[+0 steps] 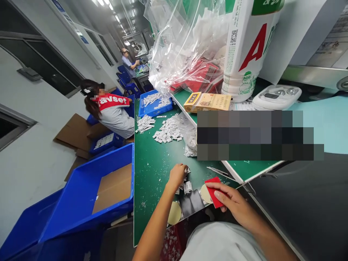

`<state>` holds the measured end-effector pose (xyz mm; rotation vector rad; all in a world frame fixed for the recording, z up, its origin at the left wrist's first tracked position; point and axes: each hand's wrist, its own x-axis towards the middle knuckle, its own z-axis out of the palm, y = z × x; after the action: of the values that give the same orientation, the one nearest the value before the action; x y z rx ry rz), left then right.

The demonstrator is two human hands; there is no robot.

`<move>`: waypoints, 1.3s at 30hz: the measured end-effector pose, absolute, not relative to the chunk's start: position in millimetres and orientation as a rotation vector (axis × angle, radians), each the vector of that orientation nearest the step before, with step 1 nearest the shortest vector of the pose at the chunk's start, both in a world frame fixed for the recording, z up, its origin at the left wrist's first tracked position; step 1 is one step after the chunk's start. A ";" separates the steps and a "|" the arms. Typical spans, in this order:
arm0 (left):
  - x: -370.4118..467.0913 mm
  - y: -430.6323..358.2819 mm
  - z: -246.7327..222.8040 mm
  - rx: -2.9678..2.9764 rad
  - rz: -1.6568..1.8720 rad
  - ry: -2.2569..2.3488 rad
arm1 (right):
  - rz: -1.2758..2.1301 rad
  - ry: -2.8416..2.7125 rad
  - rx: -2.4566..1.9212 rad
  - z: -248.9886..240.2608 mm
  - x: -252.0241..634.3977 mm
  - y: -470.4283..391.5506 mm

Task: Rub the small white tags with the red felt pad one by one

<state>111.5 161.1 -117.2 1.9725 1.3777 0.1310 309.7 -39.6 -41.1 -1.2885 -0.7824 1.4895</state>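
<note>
My right hand grips a flat red card between thumb and fingers, above the table's near edge. Farther left, my left hand is closed, its fingertips down among several small white printed pieces. What those fingertips hold, if anything, is hidden. Between my forearms lies a dark flat patch at the edge, with a pale yellow disc at its left. A second pale disc is partly covered by the red card.
On the green table are a heap of white pieces, a blue tray and thin tweezers-like metal. A raised shelf at right carries a yellow box and a bottle. Blue bins stand left; a person sits beyond.
</note>
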 end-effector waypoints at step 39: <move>85.5 3.5 21.7 1.681 1.456 1.452 | 1.172 -1.125 -1.129 28.0 276.6 -18.5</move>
<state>85.5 3.5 21.7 1.6806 1.4525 1.4563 276.6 -18.5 28.0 -1.1291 -1.1247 1.1718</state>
